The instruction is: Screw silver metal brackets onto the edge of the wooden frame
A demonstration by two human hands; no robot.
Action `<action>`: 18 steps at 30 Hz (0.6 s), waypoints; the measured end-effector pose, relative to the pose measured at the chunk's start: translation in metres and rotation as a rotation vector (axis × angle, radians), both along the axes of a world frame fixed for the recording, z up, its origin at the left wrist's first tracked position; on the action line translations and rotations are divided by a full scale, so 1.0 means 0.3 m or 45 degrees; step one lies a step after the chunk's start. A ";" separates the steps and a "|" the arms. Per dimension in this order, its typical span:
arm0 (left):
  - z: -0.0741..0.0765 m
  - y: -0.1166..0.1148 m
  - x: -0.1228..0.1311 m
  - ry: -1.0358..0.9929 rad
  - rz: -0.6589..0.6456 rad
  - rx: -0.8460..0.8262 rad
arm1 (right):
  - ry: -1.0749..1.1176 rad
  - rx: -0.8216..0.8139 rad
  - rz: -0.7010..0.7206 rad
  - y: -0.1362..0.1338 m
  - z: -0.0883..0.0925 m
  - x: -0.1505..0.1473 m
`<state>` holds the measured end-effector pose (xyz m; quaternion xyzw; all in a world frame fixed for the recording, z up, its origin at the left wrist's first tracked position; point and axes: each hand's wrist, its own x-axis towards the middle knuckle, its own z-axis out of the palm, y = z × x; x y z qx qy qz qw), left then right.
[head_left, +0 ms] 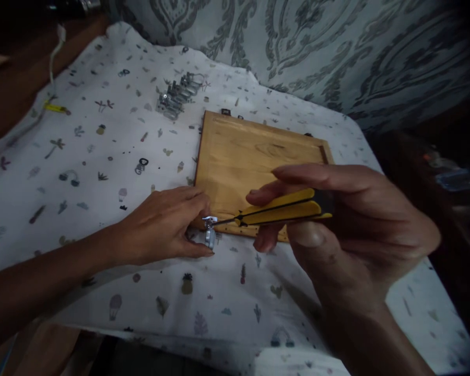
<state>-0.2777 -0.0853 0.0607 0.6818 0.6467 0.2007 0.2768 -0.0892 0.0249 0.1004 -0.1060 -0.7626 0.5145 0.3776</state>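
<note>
A brown wooden board point(250, 151) with a raised border lies on the patterned cloth. At its near left corner is a small silver metal piece, which looks like a cabinet hinge point(209, 235). My left hand point(168, 224) grips the hinge between thumb and fingers, the fingers resting at the board's corner. In my right hand point(348, 224) is a yellow and black screwdriver point(282, 209), held nearly level above the board. Its thin shaft points left and its tip meets the hinge. The exact contact is too small to make out.
Several similar metal hinges point(180, 94) lie in a row behind the board. A small yellow object point(57, 107) rests at the left beside a pale cable point(55, 57). The white printed cloth point(141, 313) covers the surface, against a patterned wall point(297, 47).
</note>
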 end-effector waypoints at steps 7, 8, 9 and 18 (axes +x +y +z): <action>-0.014 -0.003 -0.003 -0.015 0.015 0.075 | 0.078 -0.043 -0.130 -0.018 -0.005 -0.013; -0.017 -0.003 -0.004 -0.011 0.016 0.102 | 0.106 -0.051 -0.174 -0.019 -0.004 -0.013; -0.019 -0.003 -0.004 -0.002 0.016 0.119 | 0.133 -0.066 -0.219 -0.018 -0.003 -0.012; -0.001 0.001 0.000 0.041 0.008 0.028 | 0.040 -0.256 -0.252 0.024 0.001 -0.012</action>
